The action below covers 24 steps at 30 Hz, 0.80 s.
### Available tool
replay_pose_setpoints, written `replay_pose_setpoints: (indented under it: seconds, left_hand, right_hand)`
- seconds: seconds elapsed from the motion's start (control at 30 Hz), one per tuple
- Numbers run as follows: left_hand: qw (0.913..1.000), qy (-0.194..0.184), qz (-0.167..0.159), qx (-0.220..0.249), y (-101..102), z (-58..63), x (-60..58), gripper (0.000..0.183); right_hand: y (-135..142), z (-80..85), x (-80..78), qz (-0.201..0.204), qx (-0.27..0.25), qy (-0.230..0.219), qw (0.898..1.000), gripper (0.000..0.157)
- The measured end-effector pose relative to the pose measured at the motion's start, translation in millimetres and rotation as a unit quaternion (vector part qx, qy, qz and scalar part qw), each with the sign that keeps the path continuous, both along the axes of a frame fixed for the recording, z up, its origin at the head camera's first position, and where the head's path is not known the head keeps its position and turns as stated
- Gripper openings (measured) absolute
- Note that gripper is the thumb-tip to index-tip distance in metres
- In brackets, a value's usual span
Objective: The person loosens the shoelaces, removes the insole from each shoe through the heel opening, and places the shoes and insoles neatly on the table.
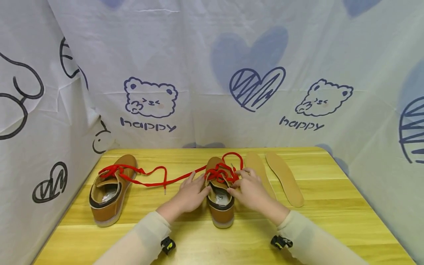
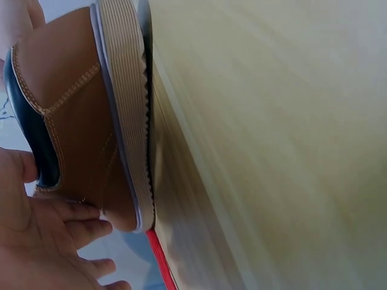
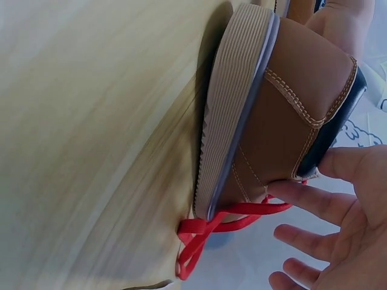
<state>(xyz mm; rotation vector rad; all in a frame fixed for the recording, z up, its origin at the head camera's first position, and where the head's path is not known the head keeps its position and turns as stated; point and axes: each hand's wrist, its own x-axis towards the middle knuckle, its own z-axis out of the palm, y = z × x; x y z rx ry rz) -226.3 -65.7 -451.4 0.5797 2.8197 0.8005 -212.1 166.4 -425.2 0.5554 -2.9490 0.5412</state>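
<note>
A brown leather shoe point(image 1: 222, 215) with red laces point(image 1: 218, 171) stands on the table, heel toward me. My left hand point(image 1: 192, 193) holds the left edge of its opening, thumb at the dark collar and index finger against the outer side. Across from it, my right hand point(image 1: 250, 189) holds the right edge the same way, its other fingers spread. In both wrist views the shoe's side point(image 2: 75, 133) and ribbed sole point(image 3: 236, 103) show, with the sole down on the table. The red laces are threaded at the front, one loop lying beyond the toe.
A second brown shoe point(image 1: 109, 209) with red laces stands at the left, heel toward me. A red lace point(image 1: 179, 179) stretches between the shoes. Two tan insoles point(image 1: 285, 178) lie to the right. Behind the wooden table point(image 1: 331, 221) hangs a printed white cloth point(image 1: 205, 73).
</note>
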Motion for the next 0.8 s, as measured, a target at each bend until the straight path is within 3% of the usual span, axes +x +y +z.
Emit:
replay_pose_setpoints:
  seconds: [0.47, 0.8]
  left_hand:
    - [0.9997, 0.002, -0.023, -0.01, -7.3, -1.5, -6.3, 0.061]
    - [0.9996, -0.004, -0.027, -0.004, -7.0, 0.8, -2.9, 0.063]
  right_hand:
    - [-2.1, -1.2, 1.5, -0.001, -0.01, -0.006, 1.0, 0.024]
    - [1.8, 2.0, -0.9, 0.002, -0.029, -0.026, 0.999, 0.024]
